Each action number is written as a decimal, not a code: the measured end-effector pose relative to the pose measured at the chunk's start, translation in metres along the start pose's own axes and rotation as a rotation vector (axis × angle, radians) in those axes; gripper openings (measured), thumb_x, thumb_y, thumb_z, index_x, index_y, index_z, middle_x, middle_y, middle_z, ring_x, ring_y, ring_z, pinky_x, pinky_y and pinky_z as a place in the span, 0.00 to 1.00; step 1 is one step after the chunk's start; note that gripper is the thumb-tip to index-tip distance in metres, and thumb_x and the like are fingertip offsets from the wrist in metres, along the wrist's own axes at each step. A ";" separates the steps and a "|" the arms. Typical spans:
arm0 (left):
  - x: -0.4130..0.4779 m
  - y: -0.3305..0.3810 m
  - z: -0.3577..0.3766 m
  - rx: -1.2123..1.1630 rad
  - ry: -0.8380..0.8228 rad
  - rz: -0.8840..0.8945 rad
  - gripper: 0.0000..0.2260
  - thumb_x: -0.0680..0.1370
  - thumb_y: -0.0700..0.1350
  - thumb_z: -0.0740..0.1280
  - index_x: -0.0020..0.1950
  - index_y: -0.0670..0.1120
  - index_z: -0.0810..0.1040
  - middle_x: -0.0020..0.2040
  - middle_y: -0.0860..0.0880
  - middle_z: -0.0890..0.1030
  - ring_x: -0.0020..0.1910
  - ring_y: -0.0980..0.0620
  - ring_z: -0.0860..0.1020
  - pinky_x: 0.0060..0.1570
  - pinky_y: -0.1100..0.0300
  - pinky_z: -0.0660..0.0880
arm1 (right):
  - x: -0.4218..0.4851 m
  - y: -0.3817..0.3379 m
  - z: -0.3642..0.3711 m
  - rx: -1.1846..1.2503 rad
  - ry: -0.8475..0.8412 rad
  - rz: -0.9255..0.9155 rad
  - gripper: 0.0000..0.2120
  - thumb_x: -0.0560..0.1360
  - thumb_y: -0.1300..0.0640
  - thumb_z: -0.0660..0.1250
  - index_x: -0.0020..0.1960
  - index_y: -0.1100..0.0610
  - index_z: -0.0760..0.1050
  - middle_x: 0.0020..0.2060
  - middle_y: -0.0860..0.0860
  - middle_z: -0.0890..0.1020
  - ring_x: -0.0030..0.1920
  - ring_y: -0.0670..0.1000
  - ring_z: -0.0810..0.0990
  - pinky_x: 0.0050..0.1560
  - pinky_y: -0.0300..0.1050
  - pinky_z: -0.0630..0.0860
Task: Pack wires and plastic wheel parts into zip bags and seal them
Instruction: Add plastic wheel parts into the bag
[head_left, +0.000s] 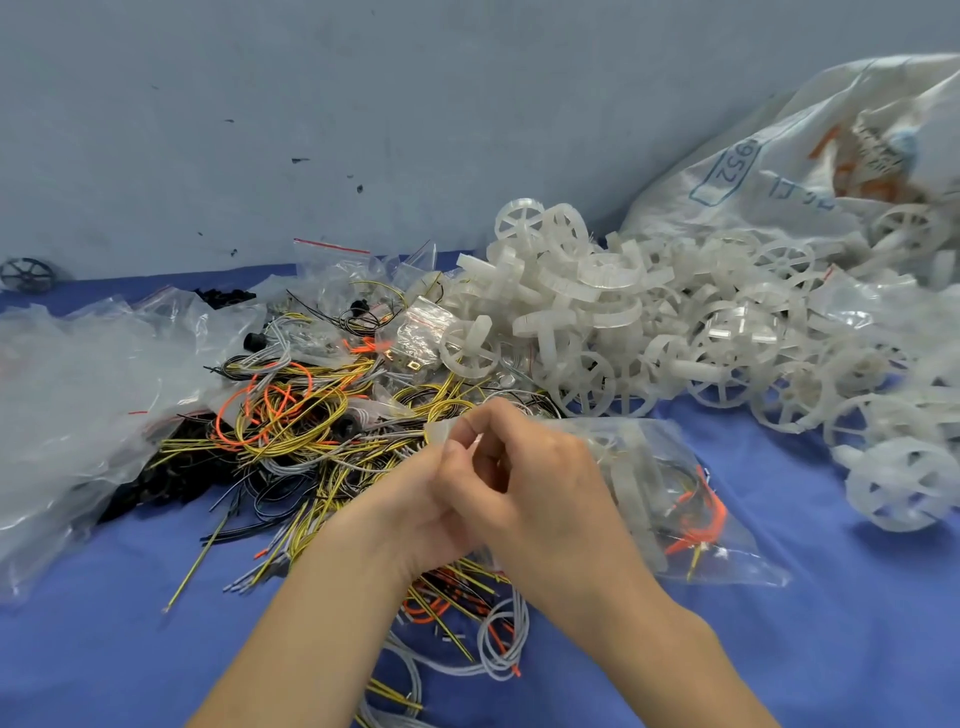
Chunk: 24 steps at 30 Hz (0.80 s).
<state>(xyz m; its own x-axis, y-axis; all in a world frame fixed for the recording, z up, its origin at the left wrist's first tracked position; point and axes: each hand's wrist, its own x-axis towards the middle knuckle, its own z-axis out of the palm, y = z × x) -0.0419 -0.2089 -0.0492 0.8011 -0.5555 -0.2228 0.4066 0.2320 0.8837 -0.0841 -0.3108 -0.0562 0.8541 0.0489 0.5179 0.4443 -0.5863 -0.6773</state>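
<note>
Near centre on blue-covered bench (831, 649): both hands, left (415, 499) and right (524, 478), pinching mouth of filled clear zip bag (675, 499), likely pressing seal closed.

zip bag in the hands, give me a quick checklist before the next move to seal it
1. Both hands on the bag mouth: ok, left hand and right hand pinch the top edge of the zip bag.
2. Wires inside: ok, orange and yellow wires show through the plastic.
3. Wheel part inside: ok, a white wheel part shows through.
4. Nothing caught in the zip strip: cannot tell, fingers hide it.
5. Strip closed along its length: cannot tell.
6. Bag free of the loose wire pile: not ok, it lies against it.
</note>
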 end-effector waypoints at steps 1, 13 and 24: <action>0.003 -0.001 0.000 -0.067 0.021 -0.027 0.10 0.66 0.42 0.64 0.29 0.43 0.83 0.27 0.46 0.79 0.27 0.53 0.79 0.27 0.65 0.76 | 0.000 0.000 0.001 0.017 -0.006 0.000 0.05 0.73 0.45 0.61 0.44 0.45 0.73 0.29 0.42 0.73 0.36 0.45 0.74 0.34 0.37 0.66; -0.002 0.001 -0.011 0.111 -0.016 0.023 0.13 0.78 0.47 0.65 0.60 0.44 0.80 0.58 0.40 0.80 0.55 0.43 0.79 0.50 0.49 0.79 | 0.009 0.013 -0.014 0.056 0.097 0.047 0.06 0.77 0.48 0.65 0.43 0.47 0.75 0.30 0.40 0.76 0.30 0.44 0.74 0.31 0.38 0.66; -0.040 0.006 -0.041 0.094 0.080 0.088 0.26 0.79 0.60 0.61 0.65 0.41 0.76 0.61 0.42 0.81 0.62 0.47 0.79 0.58 0.56 0.78 | 0.051 0.031 -0.019 -0.192 -0.060 0.075 0.11 0.81 0.49 0.60 0.58 0.49 0.79 0.50 0.44 0.81 0.50 0.45 0.78 0.54 0.47 0.76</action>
<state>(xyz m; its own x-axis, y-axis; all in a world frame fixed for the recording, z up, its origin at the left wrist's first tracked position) -0.0538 -0.1529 -0.0516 0.8659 -0.4697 -0.1720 0.2938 0.1993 0.9349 -0.0321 -0.3417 -0.0407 0.8999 0.0435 0.4338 0.3239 -0.7329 -0.5983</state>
